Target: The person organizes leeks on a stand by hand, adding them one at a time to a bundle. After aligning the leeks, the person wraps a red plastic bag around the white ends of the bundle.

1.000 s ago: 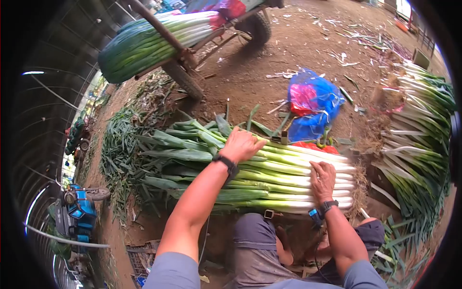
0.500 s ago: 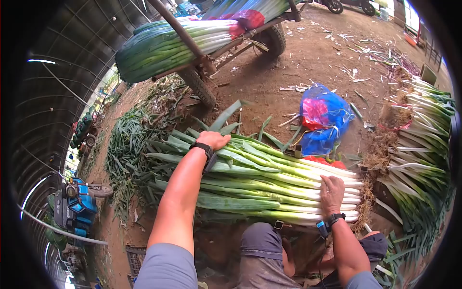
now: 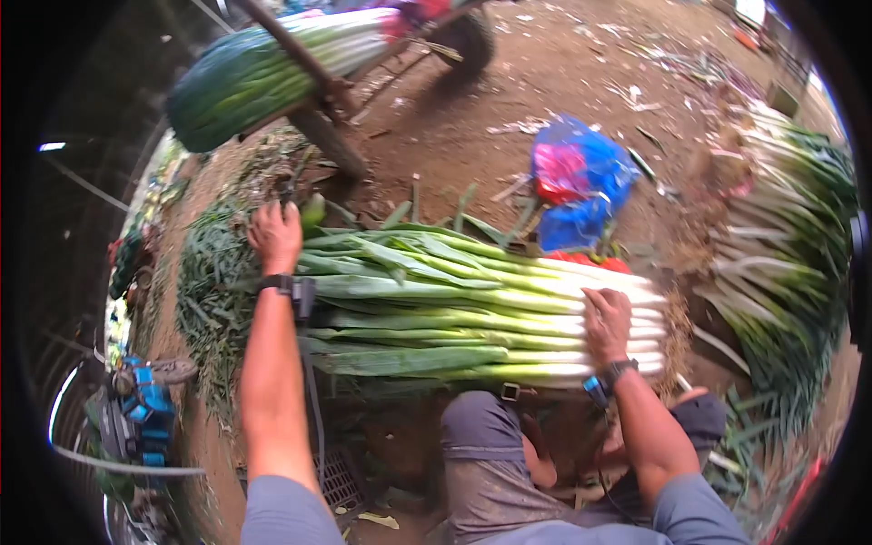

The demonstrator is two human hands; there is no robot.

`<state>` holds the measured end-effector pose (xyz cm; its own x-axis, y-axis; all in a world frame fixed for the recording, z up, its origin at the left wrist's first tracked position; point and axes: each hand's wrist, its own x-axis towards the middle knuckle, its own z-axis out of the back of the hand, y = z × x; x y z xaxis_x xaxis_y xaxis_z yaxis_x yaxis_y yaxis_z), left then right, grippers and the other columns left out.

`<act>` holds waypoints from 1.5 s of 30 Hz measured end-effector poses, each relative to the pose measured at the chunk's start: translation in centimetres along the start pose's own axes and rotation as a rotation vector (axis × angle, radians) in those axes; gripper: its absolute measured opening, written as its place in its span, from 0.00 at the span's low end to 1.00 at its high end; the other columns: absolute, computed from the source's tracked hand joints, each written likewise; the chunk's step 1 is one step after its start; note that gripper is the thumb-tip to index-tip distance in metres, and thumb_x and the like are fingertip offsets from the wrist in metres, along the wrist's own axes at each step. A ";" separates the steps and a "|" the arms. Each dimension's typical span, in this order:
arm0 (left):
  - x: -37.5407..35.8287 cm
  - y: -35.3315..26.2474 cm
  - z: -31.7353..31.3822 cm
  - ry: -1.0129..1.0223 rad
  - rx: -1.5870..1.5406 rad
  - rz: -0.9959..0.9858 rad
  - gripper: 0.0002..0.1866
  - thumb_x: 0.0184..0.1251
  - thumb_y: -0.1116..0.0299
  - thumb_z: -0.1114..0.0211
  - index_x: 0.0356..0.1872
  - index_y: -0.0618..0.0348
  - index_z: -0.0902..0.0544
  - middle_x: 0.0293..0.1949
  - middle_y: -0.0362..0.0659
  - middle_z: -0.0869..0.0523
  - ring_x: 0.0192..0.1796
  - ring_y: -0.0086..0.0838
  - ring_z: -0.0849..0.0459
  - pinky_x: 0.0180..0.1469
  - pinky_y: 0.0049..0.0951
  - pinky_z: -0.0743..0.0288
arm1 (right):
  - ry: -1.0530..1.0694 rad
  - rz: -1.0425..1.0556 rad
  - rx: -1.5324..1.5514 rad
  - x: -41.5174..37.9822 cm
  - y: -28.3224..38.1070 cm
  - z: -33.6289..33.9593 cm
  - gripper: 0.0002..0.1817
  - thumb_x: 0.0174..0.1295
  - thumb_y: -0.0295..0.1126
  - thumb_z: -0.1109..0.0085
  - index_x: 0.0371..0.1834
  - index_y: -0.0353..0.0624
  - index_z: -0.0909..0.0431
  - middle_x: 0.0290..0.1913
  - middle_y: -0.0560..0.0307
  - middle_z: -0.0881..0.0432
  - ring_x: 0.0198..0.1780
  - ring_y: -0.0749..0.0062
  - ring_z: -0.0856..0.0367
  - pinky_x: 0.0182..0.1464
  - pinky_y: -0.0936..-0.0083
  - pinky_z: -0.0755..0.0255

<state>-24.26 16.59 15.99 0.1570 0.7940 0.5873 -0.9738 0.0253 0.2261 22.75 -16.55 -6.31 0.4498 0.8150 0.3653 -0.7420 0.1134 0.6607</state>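
A broad bundle of leeks [image 3: 454, 318] lies crosswise before me, white root ends to the right and green leaves to the left. My right hand [image 3: 606, 322] rests on the white stalks with bent fingers, holding them near the roots. At the leaf end is my left hand [image 3: 274, 234], its fingers curled. A small dark object [image 3: 286, 188] shows just beyond those fingers; blur hides what it is and whether I hold it. Small metal brackets [image 3: 522, 247] stand at the bundle's far edge.
Cut leaves [image 3: 213, 282] are heaped at the left. Blue and red plastic bags [image 3: 586, 182] lie beyond the bundle. More leeks [image 3: 772, 263] are spread at the right. A cart [image 3: 331, 91] carries bundled leeks. A dark crate [image 3: 341, 477] sits near my left arm.
My left hand has moved left, off the top of the leaves to their far tips. My right hand stays on the white stalks. The whole view has shifted slightly.
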 end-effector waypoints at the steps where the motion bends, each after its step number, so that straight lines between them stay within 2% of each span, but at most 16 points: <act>1: 0.2 -2.8 3.2 -0.153 -0.214 -0.218 0.22 0.80 0.51 0.45 0.53 0.58 0.13 0.58 0.50 0.14 0.61 0.48 0.18 0.64 0.53 0.28 | -0.008 0.010 -0.018 0.0 -0.1 -0.1 0.12 0.66 0.33 0.36 0.50 0.53 0.09 0.45 0.57 0.16 0.53 0.58 0.21 0.63 0.60 0.33; 2: -0.1 -6.7 6.2 -0.091 -0.476 -0.364 0.17 0.77 0.55 0.41 0.50 0.56 0.12 0.54 0.48 0.13 0.59 0.46 0.16 0.62 0.52 0.27 | -0.018 0.011 -0.031 -0.1 -0.2 -0.2 0.12 0.66 0.33 0.36 0.50 0.54 0.09 0.45 0.57 0.15 0.53 0.58 0.21 0.64 0.59 0.33; 3: -1.4 -10.4 8.9 0.100 -0.687 -0.642 0.16 0.74 0.56 0.38 0.50 0.53 0.11 0.52 0.47 0.12 0.58 0.47 0.16 0.62 0.51 0.25 | -0.003 0.008 -0.032 0.0 -0.4 -0.2 0.12 0.66 0.34 0.35 0.51 0.55 0.09 0.47 0.57 0.16 0.54 0.58 0.22 0.64 0.59 0.33; 4: -3.3 -13.8 9.3 0.196 -0.656 -0.886 0.17 0.72 0.56 0.37 0.53 0.51 0.11 0.59 0.47 0.15 0.64 0.46 0.19 0.70 0.52 0.31 | 0.009 0.009 -0.027 -0.1 -0.5 -0.2 0.13 0.66 0.34 0.35 0.51 0.56 0.09 0.50 0.57 0.16 0.54 0.57 0.22 0.65 0.58 0.33; 5: -8.1 -17.4 11.5 0.259 -0.596 -0.836 0.23 0.74 0.49 0.39 0.60 0.51 0.13 0.68 0.48 0.21 0.75 0.45 0.28 0.80 0.53 0.43 | 0.006 0.001 -0.041 -0.5 -0.5 -0.3 0.13 0.66 0.34 0.35 0.51 0.56 0.09 0.50 0.57 0.16 0.54 0.57 0.22 0.65 0.58 0.33; 6: -11.9 -19.9 9.2 0.368 -0.570 -0.910 0.31 0.77 0.42 0.42 0.70 0.53 0.20 0.77 0.50 0.29 0.83 0.43 0.40 0.85 0.51 0.57 | -0.005 -0.029 -0.035 -0.6 -0.4 -0.5 0.13 0.65 0.34 0.35 0.52 0.57 0.09 0.54 0.56 0.17 0.56 0.57 0.22 0.67 0.58 0.34; 7: -14.2 -22.1 8.6 0.501 -0.465 -0.945 0.41 0.74 0.32 0.46 0.76 0.53 0.27 0.79 0.51 0.33 0.85 0.44 0.43 0.85 0.51 0.61 | -0.017 -0.055 -0.029 -0.5 -0.5 -0.6 0.14 0.65 0.34 0.34 0.53 0.57 0.10 0.58 0.54 0.18 0.58 0.56 0.23 0.69 0.57 0.35; 8: -16.1 -23.0 6.4 0.546 -0.473 -0.915 0.46 0.71 0.28 0.48 0.78 0.54 0.31 0.80 0.51 0.34 0.84 0.44 0.43 0.85 0.53 0.61 | -0.018 -0.057 -0.040 -0.4 -0.6 -0.7 0.14 0.65 0.34 0.34 0.53 0.57 0.10 0.58 0.54 0.18 0.58 0.56 0.23 0.69 0.57 0.35; 11: -16.9 -24.4 5.2 0.593 -0.351 -0.869 0.51 0.68 0.25 0.48 0.80 0.55 0.34 0.80 0.51 0.34 0.85 0.43 0.43 0.85 0.54 0.61 | 0.076 0.004 -0.126 -0.1 -1.0 -0.6 0.18 0.68 0.37 0.37 0.60 0.58 0.13 0.70 0.51 0.22 0.72 0.54 0.29 0.78 0.53 0.43; 14: -16.8 -24.4 6.1 0.676 -0.368 -0.827 0.54 0.65 0.23 0.47 0.80 0.57 0.34 0.80 0.52 0.34 0.84 0.43 0.43 0.85 0.55 0.63 | 0.295 -0.052 -0.221 -0.1 -1.1 -0.4 0.26 0.77 0.51 0.51 0.73 0.57 0.23 0.79 0.47 0.31 0.81 0.52 0.39 0.84 0.52 0.55; 17: -18.2 -23.8 6.8 0.618 -0.357 -0.873 0.59 0.59 0.19 0.45 0.80 0.58 0.35 0.80 0.52 0.33 0.84 0.44 0.43 0.86 0.55 0.65 | 0.351 0.002 -0.278 -1.6 -1.5 0.7 0.31 0.78 0.56 0.57 0.78 0.56 0.29 0.82 0.43 0.36 0.84 0.51 0.44 0.85 0.52 0.59; 24: -17.8 -24.2 6.3 0.685 -0.332 -0.863 0.61 0.59 0.19 0.44 0.82 0.60 0.39 0.81 0.51 0.36 0.85 0.43 0.46 0.86 0.53 0.67 | 0.377 -0.070 -0.295 -1.4 -1.3 0.8 0.36 0.76 0.61 0.55 0.81 0.54 0.33 0.83 0.39 0.40 0.85 0.49 0.46 0.85 0.52 0.60; 29: -17.8 -24.6 6.1 0.696 -0.286 -0.841 0.59 0.60 0.21 0.44 0.82 0.59 0.39 0.82 0.49 0.37 0.86 0.41 0.47 0.86 0.51 0.67 | 0.225 -0.155 -0.409 -0.7 -4.2 2.1 0.43 0.74 0.68 0.57 0.81 0.47 0.34 0.83 0.40 0.39 0.84 0.49 0.45 0.85 0.53 0.59; 40: -18.2 -24.4 6.4 0.610 -0.335 -0.875 0.58 0.60 0.22 0.42 0.81 0.61 0.37 0.79 0.56 0.34 0.84 0.48 0.45 0.86 0.52 0.64 | 0.236 -0.129 -0.332 -3.3 -4.6 3.6 0.44 0.73 0.67 0.55 0.80 0.43 0.34 0.81 0.41 0.35 0.83 0.50 0.41 0.82 0.55 0.52; 42: -17.7 -25.1 6.3 0.660 -0.296 -0.864 0.59 0.60 0.21 0.43 0.81 0.60 0.37 0.79 0.55 0.34 0.84 0.48 0.45 0.86 0.51 0.64 | 0.209 -0.102 -0.364 -2.5 -5.3 3.0 0.41 0.75 0.63 0.54 0.79 0.43 0.33 0.80 0.41 0.34 0.83 0.51 0.41 0.83 0.54 0.52; 45: -17.9 -24.8 5.7 0.635 -0.317 -0.864 0.59 0.60 0.21 0.43 0.81 0.60 0.37 0.79 0.55 0.34 0.84 0.48 0.45 0.86 0.51 0.65 | 0.345 -0.079 -0.321 -0.2 -7.7 2.7 0.33 0.77 0.54 0.55 0.79 0.48 0.32 0.79 0.44 0.32 0.82 0.50 0.39 0.84 0.54 0.53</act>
<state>-1.94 -1.76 4.29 0.7768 0.5988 -0.1951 -0.5905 0.8002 0.1048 29.70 -19.12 -9.76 0.3600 0.9318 0.0473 -0.8527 0.3080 0.4221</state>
